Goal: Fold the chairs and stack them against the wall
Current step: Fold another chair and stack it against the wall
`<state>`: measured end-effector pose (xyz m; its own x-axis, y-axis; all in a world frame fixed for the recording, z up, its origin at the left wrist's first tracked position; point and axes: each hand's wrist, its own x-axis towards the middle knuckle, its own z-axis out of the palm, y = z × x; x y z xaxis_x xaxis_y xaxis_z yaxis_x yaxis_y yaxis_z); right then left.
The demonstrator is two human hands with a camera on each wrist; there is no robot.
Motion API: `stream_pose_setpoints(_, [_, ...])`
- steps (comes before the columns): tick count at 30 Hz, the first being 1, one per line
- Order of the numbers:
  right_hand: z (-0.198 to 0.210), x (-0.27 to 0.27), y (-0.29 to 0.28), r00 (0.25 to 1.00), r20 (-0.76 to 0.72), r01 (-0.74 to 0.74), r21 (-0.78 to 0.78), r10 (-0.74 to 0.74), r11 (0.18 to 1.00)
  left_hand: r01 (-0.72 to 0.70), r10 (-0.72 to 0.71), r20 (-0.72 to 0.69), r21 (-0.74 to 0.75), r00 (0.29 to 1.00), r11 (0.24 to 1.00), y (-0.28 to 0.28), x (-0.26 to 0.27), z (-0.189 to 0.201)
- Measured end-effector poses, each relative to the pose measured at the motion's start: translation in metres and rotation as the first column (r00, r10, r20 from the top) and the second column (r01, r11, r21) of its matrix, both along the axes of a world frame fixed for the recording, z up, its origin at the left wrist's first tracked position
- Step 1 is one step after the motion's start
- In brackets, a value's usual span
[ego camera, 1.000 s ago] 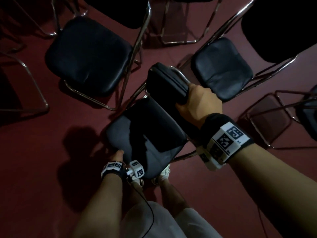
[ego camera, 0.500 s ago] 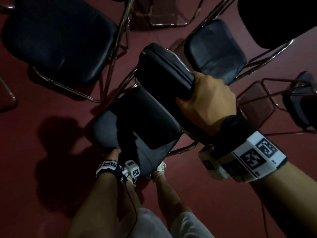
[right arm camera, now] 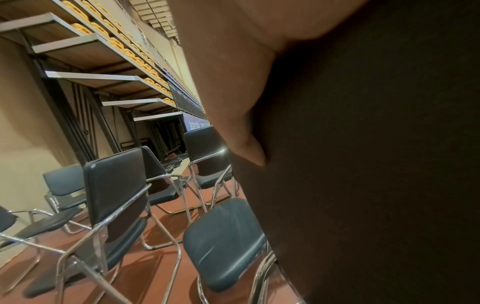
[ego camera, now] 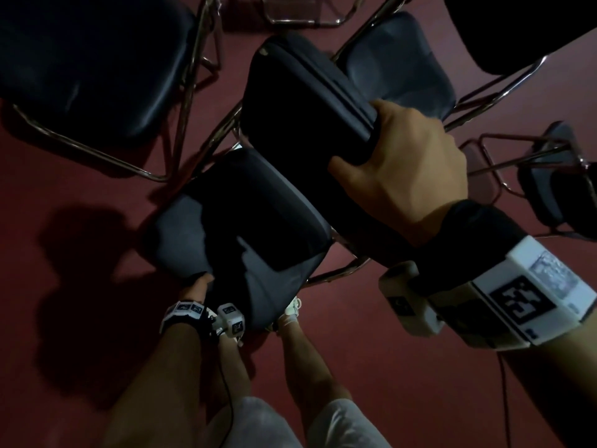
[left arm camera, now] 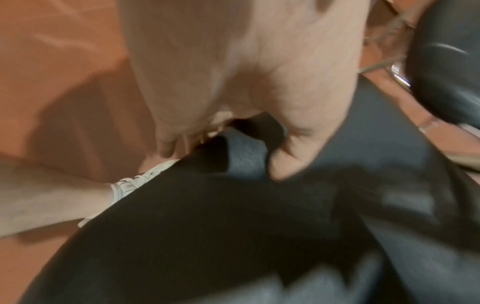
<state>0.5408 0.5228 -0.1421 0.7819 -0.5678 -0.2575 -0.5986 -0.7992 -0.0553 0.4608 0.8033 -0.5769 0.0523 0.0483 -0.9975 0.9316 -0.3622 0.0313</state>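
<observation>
Left hand (ego camera: 197, 284) grips the front edge of the chair seat (ego camera: 239, 218), thumb on top, fingers under. Right hand (ego camera: 410, 166) clasps the top of the chair's backrest (ego camera: 300, 101). Other chairs (ego camera: 400, 66) stand unfolded around on the red floor (ego camera: 371, 334).

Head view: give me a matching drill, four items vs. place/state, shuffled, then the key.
Column 1
1. right hand
2. left hand
3. white shoe
4. chair with the open seat

Column 2
A. on the red floor, just past the near edge of the held chair's seat
B. grips the top of the held chair's backrest
C. stands untouched beyond the held chair
D. holds the front edge of the held chair's seat

Pairs: 1-B, 2-D, 3-A, 4-C
</observation>
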Motion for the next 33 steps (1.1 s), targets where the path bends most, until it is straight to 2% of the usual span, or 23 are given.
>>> stream_pose_setpoints(4, [0.0, 0.001, -0.006, 1.0, 0.005, 0.003, 0.003, -0.003, 1.0, -0.108, 0.104, -0.068, -0.06, 0.992, 0.992, 0.003, -0.007, 0.005])
stream_pose_setpoints(10, [0.001, 0.003, -0.015, 1.0, 0.017, -0.022, -0.024, 0.022, 0.999, -0.069, 0.072, 0.053, -0.041, 0.996, 0.997, -0.003, -0.006, 0.005])
stream_pose_setpoints(13, [-0.002, 0.002, -0.018, 0.999, 0.02, -0.036, -0.043, 0.037, 0.998, -0.111, 0.11, 0.041, 0.007, 0.993, 0.994, 0.002, -0.011, -0.004])
stream_pose_setpoints(16, [-0.005, 0.002, -0.02, 0.998, 0.015, -0.057, -0.049, 0.058, 0.997, -0.112, 0.113, 0.017, -0.02, 0.993, 0.993, 0.014, -0.016, -0.026])
stream_pose_setpoints(21, [-0.001, 0.001, -0.026, 0.998, 0.015, -0.068, -0.023, 0.069, 0.997, -0.106, 0.106, 0.076, -0.009, 0.991, 0.994, 0.017, -0.016, -0.038])
stream_pose_setpoints(23, [-0.002, 0.0, -0.024, 0.997, 0.015, -0.075, -0.015, 0.076, 0.997, -0.081, 0.08, 0.113, 0.001, 0.99, 0.997, 0.009, -0.01, -0.015])
stream_pose_setpoints(26, [-0.002, -0.002, -0.022, 0.998, 0.012, -0.07, -0.006, 0.07, 0.998, -0.02, 0.021, 0.147, -0.01, 0.989, 1.0, -0.009, 0.004, 0.047])
stream_pose_setpoints(31, [0.003, 0.001, -0.034, 0.998, 0.031, -0.06, 0.059, 0.058, 0.996, 0.078, -0.082, 0.14, 0.033, 0.987, 0.996, -0.008, 0.009, 0.083])
stream_pose_setpoints(33, [0.004, 0.001, -0.036, 0.997, 0.055, -0.053, 0.095, 0.048, 0.994, 0.075, -0.081, 0.123, 0.047, 0.989, 0.996, -0.007, 0.008, 0.094])
